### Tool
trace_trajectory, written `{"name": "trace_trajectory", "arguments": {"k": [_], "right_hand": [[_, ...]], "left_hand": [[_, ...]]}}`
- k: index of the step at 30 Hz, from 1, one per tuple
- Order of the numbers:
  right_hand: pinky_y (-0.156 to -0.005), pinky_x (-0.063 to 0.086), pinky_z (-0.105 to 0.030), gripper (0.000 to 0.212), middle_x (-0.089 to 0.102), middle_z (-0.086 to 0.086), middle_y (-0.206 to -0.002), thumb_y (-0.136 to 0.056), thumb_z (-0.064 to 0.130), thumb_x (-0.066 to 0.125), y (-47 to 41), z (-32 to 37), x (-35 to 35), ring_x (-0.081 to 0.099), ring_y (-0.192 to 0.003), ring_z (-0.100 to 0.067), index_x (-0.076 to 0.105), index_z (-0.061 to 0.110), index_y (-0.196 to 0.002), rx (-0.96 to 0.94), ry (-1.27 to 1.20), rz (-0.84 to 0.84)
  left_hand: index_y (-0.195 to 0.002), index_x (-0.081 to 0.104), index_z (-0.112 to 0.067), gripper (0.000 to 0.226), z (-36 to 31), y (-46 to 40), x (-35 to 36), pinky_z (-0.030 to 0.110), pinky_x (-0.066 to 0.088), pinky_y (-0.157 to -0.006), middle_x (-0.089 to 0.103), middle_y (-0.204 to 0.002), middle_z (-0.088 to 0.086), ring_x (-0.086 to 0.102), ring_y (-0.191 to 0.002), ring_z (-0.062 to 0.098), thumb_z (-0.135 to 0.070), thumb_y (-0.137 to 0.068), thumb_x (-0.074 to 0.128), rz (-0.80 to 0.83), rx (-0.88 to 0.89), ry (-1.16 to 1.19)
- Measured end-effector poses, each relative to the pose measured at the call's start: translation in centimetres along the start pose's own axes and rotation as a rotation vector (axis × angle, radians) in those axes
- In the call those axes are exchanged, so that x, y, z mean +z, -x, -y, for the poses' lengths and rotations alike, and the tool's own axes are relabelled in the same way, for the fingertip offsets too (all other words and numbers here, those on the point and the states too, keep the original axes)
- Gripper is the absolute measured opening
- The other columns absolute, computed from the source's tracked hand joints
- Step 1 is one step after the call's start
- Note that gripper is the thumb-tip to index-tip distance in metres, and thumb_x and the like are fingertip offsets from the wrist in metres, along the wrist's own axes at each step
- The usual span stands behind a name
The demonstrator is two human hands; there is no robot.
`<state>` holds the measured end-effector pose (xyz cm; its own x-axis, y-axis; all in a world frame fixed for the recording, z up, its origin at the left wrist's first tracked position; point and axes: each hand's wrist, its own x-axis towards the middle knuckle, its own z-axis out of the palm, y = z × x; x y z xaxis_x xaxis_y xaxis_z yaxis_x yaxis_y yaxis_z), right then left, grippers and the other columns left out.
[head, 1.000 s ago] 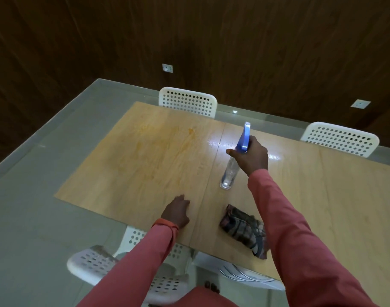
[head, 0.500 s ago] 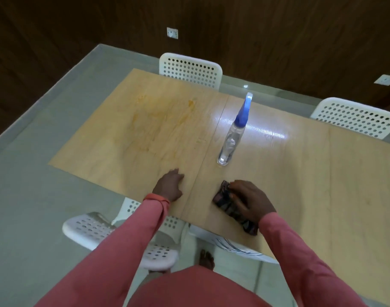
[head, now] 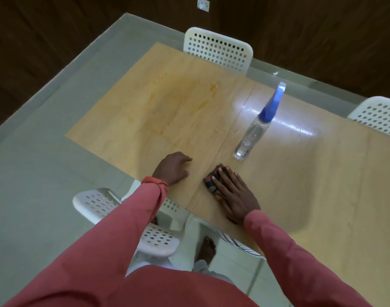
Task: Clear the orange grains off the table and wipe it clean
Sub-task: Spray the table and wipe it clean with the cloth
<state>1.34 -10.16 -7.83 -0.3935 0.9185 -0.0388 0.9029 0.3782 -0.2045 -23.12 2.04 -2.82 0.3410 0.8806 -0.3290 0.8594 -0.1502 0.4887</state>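
R hand (head: 232,193) lies flat on a dark striped cloth (head: 211,182) at the near edge of the wooden table (head: 311,173), fingers straight and spread, pressing it down, not curled round it. Most of the cloth is under the palm; only its left part shows. R forearm comes in from the near right, pink sleeve to the wrist. L hand (head: 173,168) rests on the table just left of the cloth, apart from it, fingers loosely bent, knuckles up, holding nothing. L arm runs in from the near left, orange band at the cuff. Orange smear (head: 167,107) covers the far left part of the tabletop, well apart from both hands. Spray bottle (head: 256,127), clear w/ blue top, stands just beyond the cloth. White perforated chairs (head: 218,49) sit round the table.
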Motion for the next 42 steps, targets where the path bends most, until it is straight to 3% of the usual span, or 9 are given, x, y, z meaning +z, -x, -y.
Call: {"name": "trace_trajectory", "arguments": {"k": [3, 6, 13, 17, 22, 30, 36, 39, 42], "right_hand": [[-0.121, 0.018, -0.049, 0.059, 0.013, -0.011, -0.167, -0.105, 0.04, 0.028, -5.4, 2.7, 0.4, 0.006, -0.155, -0.031, 0.026, 0.016, -0.158, 0.125, -0.035, 0.027], [-0.122, 0.01, -0.049, 0.061, 0.008, -0.014, -0.167, -0.105, 0.039, 0.024, -11.1, 4.1, 0.6, 0.001, -0.155, -0.033, 0.02, 0.012, -0.159, 0.243, -0.037, 0.033], [-0.126, 0.0, -0.046, 0.067, -0.011, -0.013, -0.167, -0.101, 0.041, 0.012, -20.2, 3.6, -0.2, -0.016, -0.154, -0.03, 0.007, 0.01, -0.16, 0.706, -0.085, -0.035], [-0.124, -0.011, -0.044, 0.072, -0.016, -0.01, -0.167, -0.097, 0.048, 0.006, -22.8, 1.9, -0.9, -0.019, -0.152, -0.031, 0.002, 0.015, -0.161, 0.861, -0.104, -0.074], [-0.125, -0.004, -0.045, 0.07, -0.014, -0.012, -0.167, -0.1, 0.047, 0.012, -27.3, -2.8, -1.9, -0.015, -0.153, -0.03, 0.001, 0.014, -0.161, 0.967, -0.104, -0.09], [-0.126, 0.0, -0.048, 0.066, -0.009, -0.016, -0.167, -0.104, 0.043, 0.017, -39.4, -12.8, -5.3, -0.009, -0.154, -0.034, 0.003, 0.013, -0.161, 0.959, -0.072, -0.092], [-0.126, 0.0, -0.048, 0.066, -0.007, -0.013, -0.167, -0.104, 0.045, 0.012, -48.0, -7.7, -4.2, -0.013, -0.153, -0.031, 0.001, 0.013, -0.16, 0.523, -0.046, -0.016], [-0.126, -0.005, -0.043, 0.062, -0.01, -0.009, -0.167, -0.107, 0.044, 0.015, -44.2, -2.1, -2.8, -0.017, -0.153, -0.028, 0.002, 0.016, -0.161, 0.321, -0.09, 0.071], [-0.126, 0.001, -0.043, 0.061, -0.007, -0.008, -0.168, -0.106, 0.04, 0.02, -36.2, -1.5, -1.8, -0.015, -0.154, -0.026, 0.008, 0.016, -0.161, 0.403, -0.123, 0.015]], "left_hand": [[-0.128, 0.059, -0.022, 0.049, 2.1, -1.4, -1.9, 0.032, 0.043, -0.097, 0.057, -0.125, 0.0, 0.053, -0.118, 0.019, -0.019, -0.081, 0.075, -0.071, 0.006, 0.026], [-0.136, 0.052, -0.021, 0.06, 4.8, -3.6, -4.6, 0.032, 0.037, -0.107, 0.048, -0.139, 0.003, 0.044, -0.13, 0.021, -0.022, -0.08, 0.076, -0.086, -0.013, -0.009], [-0.155, 0.006, -0.016, 0.119, 8.9, -11.6, -12.0, 0.041, 0.016, -0.121, -0.003, -0.163, 0.003, -0.002, -0.15, 0.023, -0.045, -0.069, 0.083, 0.09, -0.13, -0.175], [-0.155, -0.005, -0.014, 0.134, 9.9, -15.6, -14.6, 0.042, 0.011, -0.122, -0.015, -0.161, 0.003, -0.011, -0.149, 0.023, -0.052, -0.062, 0.084, 0.185, -0.15, -0.26], [-0.154, -0.008, -0.01, 0.141, 11.0, -18.3, -14.9, 0.042, 0.011, -0.122, -0.019, -0.16, 0.004, -0.013, -0.149, 0.023, -0.053, -0.058, 0.086, 0.257, -0.13, -0.246], [-0.155, -0.004, -0.014, 0.141, 12.3, -19.2, -13.8, 0.035, 0.014, -0.121, -0.017, -0.161, 0.0, -0.011, -0.149, 0.019, -0.054, -0.054, 0.087, 0.166, -0.087, -0.214], [-0.155, -0.003, -0.016, 0.141, 12.4, -19.3, -13.8, 0.035, 0.018, -0.12, -0.018, -0.161, -0.002, -0.01, -0.149, 0.017, -0.052, -0.053, 0.088, 0.165, -0.086, -0.183], [-0.155, 0.0, -0.016, 0.142, 12.3, -19.2, -14.0, 0.035, 0.019, -0.12, -0.017, -0.161, -0.002, -0.009, -0.149, 0.017, -0.05, -0.051, 0.089, 0.16, -0.09, -0.171], [-0.155, 0.001, -0.017, 0.142, 12.3, -19.0, -14.1, 0.034, 0.02, -0.119, -0.016, -0.161, -0.004, -0.009, -0.149, 0.016, -0.051, -0.05, 0.09, 0.15, -0.096, -0.153]]}}
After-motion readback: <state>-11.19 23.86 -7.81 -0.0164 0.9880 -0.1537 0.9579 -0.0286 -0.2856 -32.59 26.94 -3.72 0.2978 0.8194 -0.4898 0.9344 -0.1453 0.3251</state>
